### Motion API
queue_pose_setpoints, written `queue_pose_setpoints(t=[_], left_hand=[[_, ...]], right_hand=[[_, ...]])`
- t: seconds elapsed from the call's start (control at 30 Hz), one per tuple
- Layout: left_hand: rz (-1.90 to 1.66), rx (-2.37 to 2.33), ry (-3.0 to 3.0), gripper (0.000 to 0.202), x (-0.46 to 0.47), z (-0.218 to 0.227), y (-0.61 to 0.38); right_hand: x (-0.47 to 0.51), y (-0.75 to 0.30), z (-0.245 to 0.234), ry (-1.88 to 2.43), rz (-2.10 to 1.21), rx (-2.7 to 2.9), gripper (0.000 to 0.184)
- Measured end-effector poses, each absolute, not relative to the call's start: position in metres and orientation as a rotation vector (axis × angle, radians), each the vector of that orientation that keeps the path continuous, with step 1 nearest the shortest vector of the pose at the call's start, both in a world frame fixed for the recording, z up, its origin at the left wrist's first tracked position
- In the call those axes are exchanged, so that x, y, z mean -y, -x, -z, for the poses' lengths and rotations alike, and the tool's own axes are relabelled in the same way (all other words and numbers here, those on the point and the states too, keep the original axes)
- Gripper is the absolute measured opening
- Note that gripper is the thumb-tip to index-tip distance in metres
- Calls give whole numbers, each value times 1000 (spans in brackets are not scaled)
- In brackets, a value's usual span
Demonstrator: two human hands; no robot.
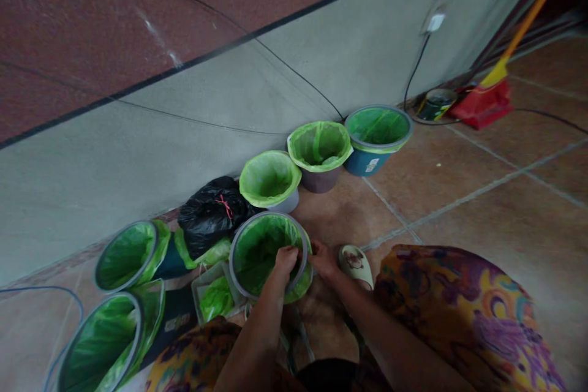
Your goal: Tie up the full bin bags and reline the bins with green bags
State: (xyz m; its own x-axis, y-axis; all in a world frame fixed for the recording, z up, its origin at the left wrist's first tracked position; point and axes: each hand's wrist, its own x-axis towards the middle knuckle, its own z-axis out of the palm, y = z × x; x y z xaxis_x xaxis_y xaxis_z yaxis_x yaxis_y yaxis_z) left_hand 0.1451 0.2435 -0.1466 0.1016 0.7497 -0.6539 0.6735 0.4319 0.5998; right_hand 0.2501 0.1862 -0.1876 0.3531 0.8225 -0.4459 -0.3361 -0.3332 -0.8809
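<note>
Grey-rimmed bin (233,251) is standing on the tiled floor (468,220), just beside a square pale container (196,297), its green liner (257,251) folding over the rim. Left hand (286,260) is curling its fingers inside the rim; right hand (323,260) is bending its fingers at the liner's outer overhang. Both hands are looking nearly closed; can't tell whether either is gripping. Black bag (206,214) is sitting nearer the wall (275,92).
</note>
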Motion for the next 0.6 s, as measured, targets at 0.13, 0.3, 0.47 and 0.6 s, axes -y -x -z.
queue_pose_setpoints(t=[0.13, 0.3, 0.47, 0.6], left_hand=[[-123, -1621, -1339, 18, -254, 141, -144], [-207, -1644, -1353, 24, -269, 140, -148], [-300, -1608, -1396, 28, -276, 152, -158], [-251, -1666, -1460, 25, -277, 163, -162]], right_hand=[[-179, -260, 175, 1317, -1419, 389, 36], [-169, -272, 158, 1056, -1662, 235, 39], [-171, -268, 162, 1135, -1604, 158, 31], [-173, -261, 177, 1231, -1548, 102, 34]])
